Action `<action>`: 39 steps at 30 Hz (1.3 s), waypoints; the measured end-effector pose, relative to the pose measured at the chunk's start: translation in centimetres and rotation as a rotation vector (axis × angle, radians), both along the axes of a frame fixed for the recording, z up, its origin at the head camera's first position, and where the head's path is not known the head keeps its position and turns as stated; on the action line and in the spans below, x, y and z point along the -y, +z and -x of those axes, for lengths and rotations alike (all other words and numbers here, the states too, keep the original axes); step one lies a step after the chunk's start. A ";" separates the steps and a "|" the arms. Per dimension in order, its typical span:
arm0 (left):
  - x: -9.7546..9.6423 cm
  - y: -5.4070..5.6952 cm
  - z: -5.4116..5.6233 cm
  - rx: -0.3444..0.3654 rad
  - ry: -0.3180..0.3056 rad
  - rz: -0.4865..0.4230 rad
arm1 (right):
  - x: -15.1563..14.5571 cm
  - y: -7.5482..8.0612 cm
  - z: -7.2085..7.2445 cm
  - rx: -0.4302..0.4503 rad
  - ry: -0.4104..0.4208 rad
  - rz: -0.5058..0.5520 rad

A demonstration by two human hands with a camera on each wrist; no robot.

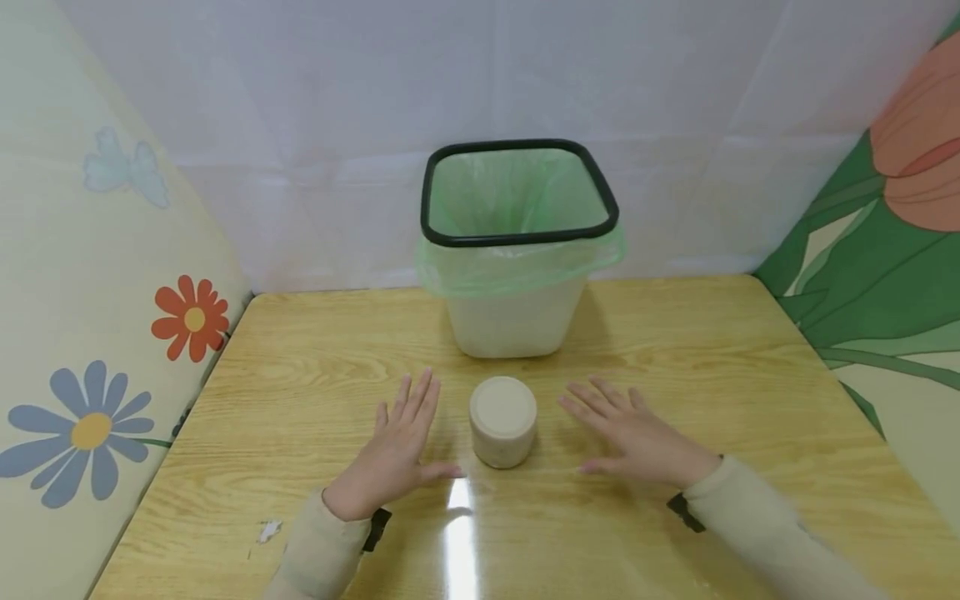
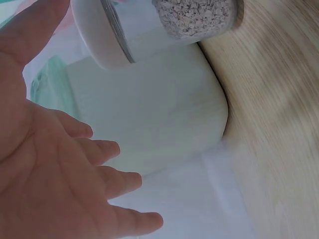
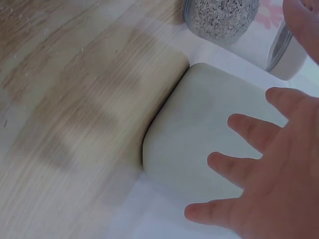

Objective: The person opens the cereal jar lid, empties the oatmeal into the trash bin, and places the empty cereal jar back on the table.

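Note:
A clear jar (image 1: 503, 422) with a white lid stands upright on the table between the two hands. In the left wrist view, dry flakes like rolled oats (image 2: 197, 17) fill its lower part, below the lid (image 2: 99, 32). To the jar's left, the left hand (image 1: 397, 450) is held with fingers straight and thumb spread toward it. On the other side, the right hand (image 1: 637, 433) is likewise spread, its fingers pointing inward. Both hands are apart from the jar and hold nothing. The right wrist view shows the jar (image 3: 224, 20) beyond the right thumb.
Behind the jar stands a white bin (image 1: 513, 321) with a black rim (image 1: 517, 240) and a green liner bag (image 1: 517, 271). A white cloth (image 1: 337, 108) hangs along the table's back edge. Flower-painted panels (image 1: 90, 250) flank the wooden table (image 1: 315, 350). A small white scrap mark (image 1: 268, 530) lies front left.

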State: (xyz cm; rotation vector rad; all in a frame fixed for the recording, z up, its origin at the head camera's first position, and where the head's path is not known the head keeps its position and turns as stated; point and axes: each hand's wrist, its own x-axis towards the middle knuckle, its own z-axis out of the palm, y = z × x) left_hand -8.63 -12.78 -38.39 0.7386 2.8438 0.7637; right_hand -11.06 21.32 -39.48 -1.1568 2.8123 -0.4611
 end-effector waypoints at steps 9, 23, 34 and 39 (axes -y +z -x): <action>-0.5 0.1 0.1 0.019 0.000 -0.016 | 0.6 -0.9 0.0 0.058 0.001 0.022; -1.1 -0.1 0.2 0.014 -0.014 -0.023 | 2.1 -1.5 0.0 0.069 -0.002 0.042; -2.0 -0.3 0.4 0.010 -0.022 -0.030 | 3.5 -2.7 -0.1 0.196 -0.038 0.092; -2.6 -0.4 0.7 0.018 -0.028 -0.039 | 3.9 -2.9 -0.2 0.225 -0.072 0.107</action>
